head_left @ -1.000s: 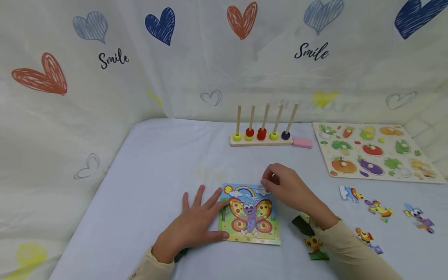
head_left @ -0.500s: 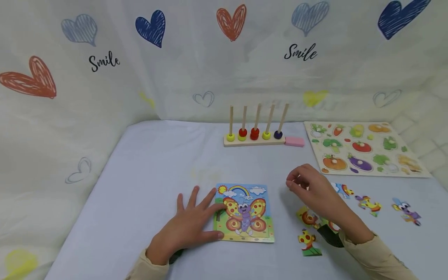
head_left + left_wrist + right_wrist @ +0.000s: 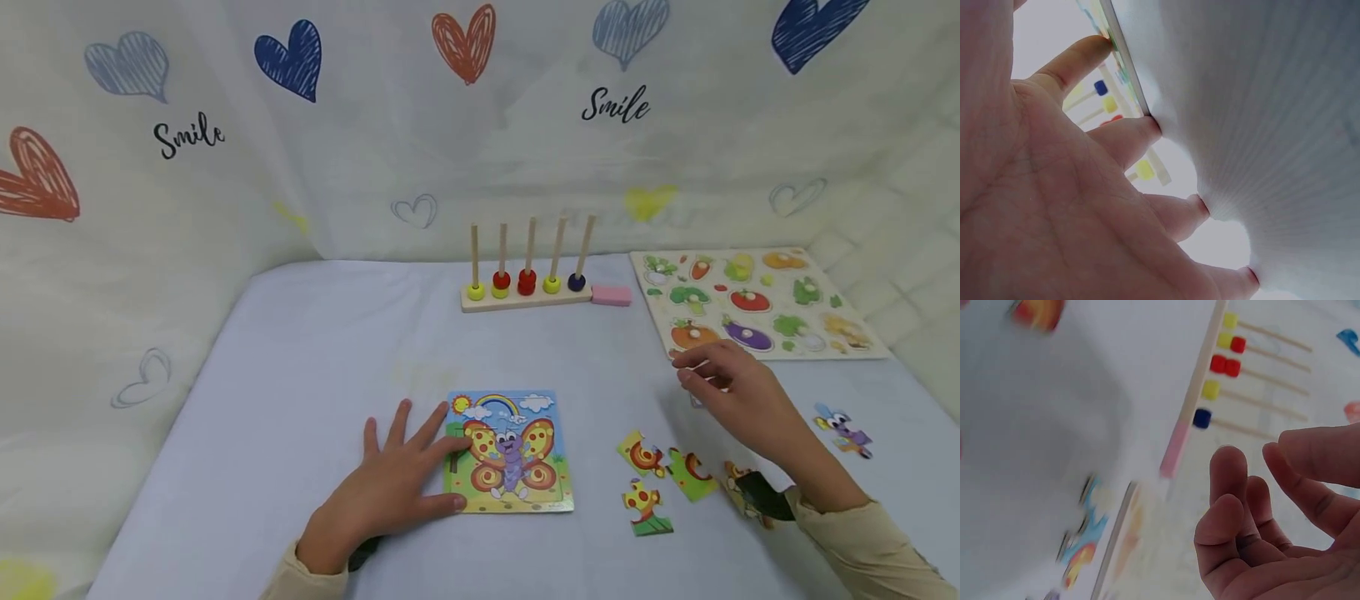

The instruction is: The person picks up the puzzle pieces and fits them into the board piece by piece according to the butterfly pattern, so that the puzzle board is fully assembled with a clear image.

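A square butterfly puzzle board (image 3: 510, 454) lies flat on the white-covered table. My left hand (image 3: 390, 487) spreads its fingers at the board's left edge, some of them touching it. To the right, my right hand (image 3: 753, 404) hovers above the table, its fingers loosely bent and holding nothing in the right wrist view. Beneath it, a sky-coloured jigsaw piece (image 3: 1088, 528) is mostly hidden in the head view. Loose pieces lie nearer the board: a yellow-and-orange piece (image 3: 642, 454), a green piece (image 3: 690, 475) and a spotted-wing piece (image 3: 647, 507).
A purple-and-blue piece (image 3: 843, 431) lies far right; another piece (image 3: 742, 492) is partly covered by the right wrist camera. Behind stand a wooden bead-peg stand (image 3: 525, 298) with a pink block (image 3: 611, 296) at its end, and a vegetable peg board (image 3: 750, 304).
My right hand has left the board's upper right corner and moved right, over the loose pieces, holding nothing now. The left hand stays at the board. The head view has shifted slightly right.
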Demonstrator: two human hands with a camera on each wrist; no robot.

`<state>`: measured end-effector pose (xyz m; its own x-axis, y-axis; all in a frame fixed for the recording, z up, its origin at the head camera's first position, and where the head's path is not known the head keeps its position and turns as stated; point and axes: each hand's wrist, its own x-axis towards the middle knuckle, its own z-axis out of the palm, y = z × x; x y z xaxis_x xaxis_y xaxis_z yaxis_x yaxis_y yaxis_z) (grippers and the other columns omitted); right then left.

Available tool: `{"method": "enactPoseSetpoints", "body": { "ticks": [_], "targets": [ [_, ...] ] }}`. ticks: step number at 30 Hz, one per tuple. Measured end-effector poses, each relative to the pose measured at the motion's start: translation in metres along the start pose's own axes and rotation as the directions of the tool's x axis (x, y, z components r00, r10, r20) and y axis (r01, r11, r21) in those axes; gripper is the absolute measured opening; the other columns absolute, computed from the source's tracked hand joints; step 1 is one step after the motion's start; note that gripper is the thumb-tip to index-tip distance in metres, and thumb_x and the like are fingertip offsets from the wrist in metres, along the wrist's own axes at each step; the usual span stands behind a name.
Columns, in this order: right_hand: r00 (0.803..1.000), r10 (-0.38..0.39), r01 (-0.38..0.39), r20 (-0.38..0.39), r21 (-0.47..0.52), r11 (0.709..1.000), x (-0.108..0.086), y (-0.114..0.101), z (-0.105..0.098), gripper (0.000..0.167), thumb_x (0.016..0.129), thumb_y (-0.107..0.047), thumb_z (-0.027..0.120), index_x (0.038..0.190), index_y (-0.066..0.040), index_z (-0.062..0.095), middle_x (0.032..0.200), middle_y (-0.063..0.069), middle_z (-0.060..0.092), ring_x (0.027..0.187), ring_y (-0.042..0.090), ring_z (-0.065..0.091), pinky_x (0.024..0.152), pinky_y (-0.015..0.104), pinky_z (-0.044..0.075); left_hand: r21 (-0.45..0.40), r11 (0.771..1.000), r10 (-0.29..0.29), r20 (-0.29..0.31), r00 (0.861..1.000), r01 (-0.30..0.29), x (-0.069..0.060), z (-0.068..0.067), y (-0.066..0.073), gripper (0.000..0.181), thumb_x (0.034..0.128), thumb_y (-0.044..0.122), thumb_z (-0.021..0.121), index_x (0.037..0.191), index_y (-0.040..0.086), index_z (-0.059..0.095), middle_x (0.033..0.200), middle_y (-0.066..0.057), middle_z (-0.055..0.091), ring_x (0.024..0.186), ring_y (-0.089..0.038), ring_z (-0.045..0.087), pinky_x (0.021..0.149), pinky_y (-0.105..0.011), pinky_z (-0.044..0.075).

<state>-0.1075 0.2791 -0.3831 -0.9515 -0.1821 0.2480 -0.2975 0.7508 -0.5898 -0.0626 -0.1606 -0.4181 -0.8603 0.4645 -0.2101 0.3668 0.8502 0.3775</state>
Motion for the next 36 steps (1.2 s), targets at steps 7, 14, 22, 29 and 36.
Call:
{"method": "enactPoseSetpoints", "body": {
  "ticks": [7,14,22,29,36],
  "targets": [
    [0.996,0.082,-0.08,0.041,-0.064,0.995,-0.004,0.028,-0.016,0.016,0.103,-0.005,0.072,0.117,0.002,0.072,0.112,0.017,0.066,0.093,0.034,0.067,0.063,0.022,0.054,0.003,1.0,-0.018,0.003,1.0,0.018,0.0,0.0,-0.001,0.071,0.0918,0.062,0.077,0.155,0.038,0.057,0.178,-0.002,0.021,0.161,-0.051,0.0,0.114,-0.085,0.0],
    [0.989,0.109,-0.096,0.105,-0.119,0.988,-0.007,0.044,-0.023,0.024,0.099,-0.012,0.078,0.121,-0.001,0.073,0.113,0.015,0.063,0.095,0.03,0.06,0.062,0.025,0.05,-0.02,0.999,-0.037,0.029,0.999,0.038,-0.003,-0.001,-0.001,0.072,0.0908,0.063,0.078,0.155,0.039,0.057,0.178,0.0,0.02,0.161,-0.05,-0.002,0.114,-0.084,-0.002],
    [0.974,0.15,-0.128,0.17,-0.134,0.983,-0.005,0.05,-0.028,0.026,0.099,-0.014,0.079,0.121,-0.001,0.075,0.124,0.023,0.059,0.1,0.037,0.059,0.053,0.031,0.049,-0.017,1.0,-0.025,0.028,0.999,0.026,0.0,0.0,-0.001,0.072,0.0916,0.062,0.078,0.156,0.039,0.056,0.178,-0.001,0.019,0.161,-0.05,-0.002,0.114,-0.084,-0.002],
    [0.972,0.129,-0.093,0.195,-0.181,0.979,0.0,0.054,-0.019,0.03,0.092,-0.012,0.086,0.118,-0.001,0.078,0.121,0.023,0.06,0.109,0.045,0.056,0.074,0.046,0.056,-0.02,1.0,-0.012,0.022,1.0,0.013,-0.001,0.0,-0.001,0.071,0.093,0.063,0.076,0.156,0.039,0.056,0.178,-0.001,0.019,0.161,-0.05,-0.002,0.114,-0.084,-0.001],
    [0.968,0.074,-0.01,0.24,-0.257,0.966,0.007,0.055,-0.014,0.041,0.086,-0.012,0.092,0.122,0.0,0.077,0.118,0.026,0.059,0.108,0.049,0.049,0.081,0.058,0.05,-0.018,1.0,-0.007,0.019,1.0,0.007,-0.002,0.0,-0.002,0.07,0.0937,0.062,0.076,0.156,0.038,0.056,0.178,-0.001,0.019,0.161,-0.05,-0.002,0.113,-0.085,-0.002]
  ]
}}
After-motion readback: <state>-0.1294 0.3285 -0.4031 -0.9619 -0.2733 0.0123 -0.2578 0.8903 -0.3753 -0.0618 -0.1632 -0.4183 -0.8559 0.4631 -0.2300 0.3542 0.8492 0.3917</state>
